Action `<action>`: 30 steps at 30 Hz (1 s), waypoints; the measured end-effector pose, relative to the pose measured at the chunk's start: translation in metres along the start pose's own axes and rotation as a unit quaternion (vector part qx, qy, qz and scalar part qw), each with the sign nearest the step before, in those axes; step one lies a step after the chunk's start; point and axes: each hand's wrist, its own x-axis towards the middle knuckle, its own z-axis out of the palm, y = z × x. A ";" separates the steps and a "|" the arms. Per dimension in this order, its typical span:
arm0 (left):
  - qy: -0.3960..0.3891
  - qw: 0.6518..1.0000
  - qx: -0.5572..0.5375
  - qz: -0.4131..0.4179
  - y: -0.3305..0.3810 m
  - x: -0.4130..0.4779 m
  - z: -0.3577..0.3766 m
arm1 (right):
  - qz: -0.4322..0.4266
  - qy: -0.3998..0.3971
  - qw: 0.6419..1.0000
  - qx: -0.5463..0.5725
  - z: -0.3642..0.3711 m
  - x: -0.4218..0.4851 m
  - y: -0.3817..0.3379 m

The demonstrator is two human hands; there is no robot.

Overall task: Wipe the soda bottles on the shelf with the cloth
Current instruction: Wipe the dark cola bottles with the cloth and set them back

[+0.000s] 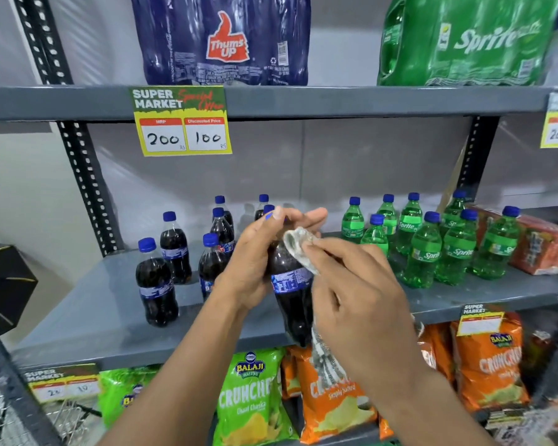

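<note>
On the grey metal shelf [87,320], dark cola bottles [157,284] with blue caps stand at the left, below a hanging "SUPER MARKET Special Offer" price tag [181,122] reading MRP 200, discounted price 100, and a blue Thums Up multipack [223,40] above it. The left hand [255,262] grips the neck of a lifted cola bottle [292,300], held in front of the shelf edge. The right hand [358,300] is closed on a grey patterned cloth [298,247], pressing it against the bottle's shoulder. Right of this stand green Sprite bottles [422,252], under a Sprite multipack [467,40]. Below hang Balaji Crunchex wafer bags [255,400].
</note>
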 end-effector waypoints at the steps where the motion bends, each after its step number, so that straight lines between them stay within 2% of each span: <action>1: -0.005 1.000 -0.016 -0.006 0.000 -0.001 0.003 | -0.004 -0.015 1.000 -0.006 0.000 0.004 -0.007; 5: -0.025 0.999 -0.025 -0.036 0.003 -0.008 0.006 | -0.068 -0.132 0.988 -0.033 0.002 -0.004 -0.031; 7: -0.029 0.999 -0.016 -0.039 0.005 -0.013 0.004 | -0.100 -0.151 0.983 -0.026 0.001 -0.007 -0.033; 8: -0.027 0.999 -0.015 -0.037 0.006 -0.016 0.003 | -0.097 -0.140 0.985 -0.014 0.000 -0.005 -0.030; 11: -0.006 0.999 -0.025 -0.025 0.007 -0.023 0.005 | -0.012 -0.062 0.997 0.035 -0.007 0.005 -0.019; 12: -0.003 0.999 -0.025 -0.020 0.008 -0.023 0.006 | -0.001 -0.061 0.997 0.037 -0.008 0.006 -0.020; 16: -0.006 1.000 -0.010 -0.019 0.010 -0.029 0.008 | -0.068 -0.116 0.990 0.037 -0.007 -0.003 -0.035; 20: 0.000 1.000 -0.013 -0.022 0.011 -0.034 0.009 | -0.004 -0.077 0.996 0.034 -0.011 0.004 -0.025; 24: 0.003 1.000 0.005 -0.023 0.014 -0.038 0.011 | -0.081 -0.127 0.988 0.033 -0.009 -0.005 -0.041; 28: 0.010 1.000 -0.025 -0.017 0.013 -0.041 0.010 | -0.031 -0.085 0.996 0.017 -0.010 0.003 -0.031; 30: 0.012 0.999 -0.037 -0.016 0.014 -0.041 0.010 | -0.059 -0.102 0.993 0.008 -0.005 -0.003 -0.044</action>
